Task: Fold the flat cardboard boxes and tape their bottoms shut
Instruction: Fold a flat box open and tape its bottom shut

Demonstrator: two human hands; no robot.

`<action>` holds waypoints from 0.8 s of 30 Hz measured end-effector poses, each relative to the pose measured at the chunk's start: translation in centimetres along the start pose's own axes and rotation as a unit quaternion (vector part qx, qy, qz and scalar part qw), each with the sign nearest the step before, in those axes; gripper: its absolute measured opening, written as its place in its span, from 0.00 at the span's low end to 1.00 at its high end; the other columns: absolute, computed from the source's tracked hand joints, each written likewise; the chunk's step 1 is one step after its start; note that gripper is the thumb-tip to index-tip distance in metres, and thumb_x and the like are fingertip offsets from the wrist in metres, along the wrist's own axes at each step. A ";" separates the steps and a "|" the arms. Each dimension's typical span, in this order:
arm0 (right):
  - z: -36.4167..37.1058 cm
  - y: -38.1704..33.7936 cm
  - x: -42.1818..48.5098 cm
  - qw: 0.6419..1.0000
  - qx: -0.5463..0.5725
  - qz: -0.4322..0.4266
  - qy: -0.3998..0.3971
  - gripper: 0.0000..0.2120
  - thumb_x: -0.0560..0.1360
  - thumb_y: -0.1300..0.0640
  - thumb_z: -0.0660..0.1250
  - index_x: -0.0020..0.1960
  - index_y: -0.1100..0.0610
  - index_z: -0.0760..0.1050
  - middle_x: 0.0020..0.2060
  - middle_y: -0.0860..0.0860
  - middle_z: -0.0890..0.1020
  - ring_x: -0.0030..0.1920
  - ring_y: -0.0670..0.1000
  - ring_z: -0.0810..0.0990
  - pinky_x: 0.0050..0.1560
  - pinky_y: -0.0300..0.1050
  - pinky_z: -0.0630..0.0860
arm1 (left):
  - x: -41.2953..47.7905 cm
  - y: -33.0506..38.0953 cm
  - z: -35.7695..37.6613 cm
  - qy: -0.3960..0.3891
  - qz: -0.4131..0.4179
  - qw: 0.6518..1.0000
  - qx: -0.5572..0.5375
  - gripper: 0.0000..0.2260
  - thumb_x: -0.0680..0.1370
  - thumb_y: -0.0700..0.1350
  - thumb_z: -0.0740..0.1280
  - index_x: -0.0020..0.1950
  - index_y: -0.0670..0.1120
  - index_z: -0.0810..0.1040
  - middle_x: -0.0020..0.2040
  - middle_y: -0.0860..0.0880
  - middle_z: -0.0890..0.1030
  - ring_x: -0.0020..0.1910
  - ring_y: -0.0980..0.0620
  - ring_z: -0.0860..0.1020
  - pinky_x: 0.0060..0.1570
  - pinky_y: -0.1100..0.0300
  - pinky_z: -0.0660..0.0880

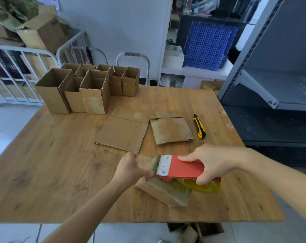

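Observation:
A small cardboard box [163, 192] lies on its side near the front of the wooden table [61, 163]. My right hand [211, 162] grips a red tape dispenser [182, 168] with a yellowish roll, held over that box. My left hand [131, 168] pinches the pulled-out end of the clear tape [148, 162] just left of the dispenser's toothed blade. Two flat cardboard boxes lie further back: a larger one [121, 131] and a smaller one [170, 128].
Several folded, open-topped boxes [89, 88] stand in a cluster at the table's far left. A yellow-and-black utility knife [199, 126] lies right of the flat boxes. Grey metal shelving [274, 71] rises at the right; white railings and cartons stand at the left.

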State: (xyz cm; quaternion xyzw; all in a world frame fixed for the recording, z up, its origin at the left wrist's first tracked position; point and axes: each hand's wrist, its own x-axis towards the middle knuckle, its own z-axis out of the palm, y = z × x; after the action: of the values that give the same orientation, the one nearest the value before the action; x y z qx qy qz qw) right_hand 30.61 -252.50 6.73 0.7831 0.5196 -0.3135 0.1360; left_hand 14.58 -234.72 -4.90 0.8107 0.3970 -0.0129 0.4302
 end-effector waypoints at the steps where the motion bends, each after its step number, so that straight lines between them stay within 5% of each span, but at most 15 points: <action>1: 0.1 -0.1 0.1 1.000 -0.004 0.002 -0.003 0.41 0.71 0.44 0.70 0.78 0.40 0.53 0.45 0.42 0.68 0.44 0.46 0.72 0.44 0.41 0.73 | 0.1 0.0 -0.1 -0.014 -0.010 1.000 -0.016 0.32 0.62 0.52 0.81 0.58 0.46 0.70 0.52 0.53 0.74 0.51 0.54 0.73 0.41 0.64 0.69; 5: 0.1 -0.1 0.1 1.000 -0.007 0.006 -0.008 0.40 0.72 0.45 0.69 0.78 0.40 0.52 0.46 0.43 0.68 0.45 0.48 0.72 0.46 0.44 0.74 | 1.0 -0.6 -0.4 -0.035 -0.041 0.988 -0.148 0.14 0.75 0.55 0.71 0.46 0.45 0.74 0.41 0.53 0.75 0.42 0.54 0.74 0.40 0.61 0.71; 7: 0.1 0.0 0.0 1.000 -0.004 0.008 -0.010 0.40 0.72 0.45 0.69 0.78 0.40 0.52 0.47 0.44 0.68 0.48 0.48 0.73 0.48 0.45 0.74 | 1.7 -1.2 -0.1 -0.012 -0.060 0.983 -0.171 0.15 0.79 0.52 0.64 0.41 0.41 0.75 0.36 0.49 0.75 0.36 0.52 0.73 0.38 0.59 0.70; 11: 0.2 -0.1 -0.1 1.000 0.002 0.008 -0.009 0.40 0.72 0.46 0.69 0.78 0.40 0.52 0.47 0.45 0.69 0.48 0.49 0.74 0.48 0.46 0.75 | 2.0 -2.2 2.2 -0.016 -0.079 0.981 -0.175 0.10 0.77 0.45 0.68 0.39 0.41 0.76 0.34 0.48 0.78 0.33 0.53 0.74 0.34 0.59 0.72; 18: 0.0 -0.3 -0.1 1.000 -0.003 0.005 -0.007 0.40 0.72 0.47 0.69 0.78 0.41 0.52 0.44 0.42 0.66 0.48 0.49 0.73 0.49 0.46 0.75 | 1.1 -1.2 4.2 0.060 -0.036 0.990 -0.119 0.04 0.77 0.46 0.68 0.43 0.47 0.77 0.40 0.52 0.79 0.40 0.55 0.76 0.37 0.61 0.72; 21: 0.0 -0.5 -0.1 1.000 -0.001 0.003 -0.007 0.40 0.72 0.47 0.69 0.78 0.41 0.52 0.44 0.42 0.66 0.49 0.49 0.73 0.50 0.47 0.75 | 0.7 -1.1 4.5 0.080 -0.018 0.991 -0.106 0.03 0.77 0.46 0.67 0.46 0.46 0.78 0.42 0.52 0.79 0.45 0.52 0.77 0.45 0.56 0.77; 24: 0.1 -0.5 -0.1 1.000 -0.003 0.002 -0.006 0.40 0.72 0.47 0.69 0.78 0.42 0.52 0.44 0.42 0.65 0.48 0.48 0.72 0.49 0.46 0.74 | 1.0 -1.8 4.1 0.062 -0.045 0.994 -0.077 0.21 0.75 0.52 0.70 0.66 0.47 0.73 0.61 0.46 0.76 0.60 0.47 0.75 0.57 0.52 0.75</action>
State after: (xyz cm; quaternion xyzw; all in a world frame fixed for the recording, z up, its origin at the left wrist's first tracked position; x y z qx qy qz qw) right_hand 30.15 -252.40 6.78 0.7820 0.5178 -0.3166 0.1418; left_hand 15.45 -236.42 -9.11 0.7558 0.4586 0.0488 0.4649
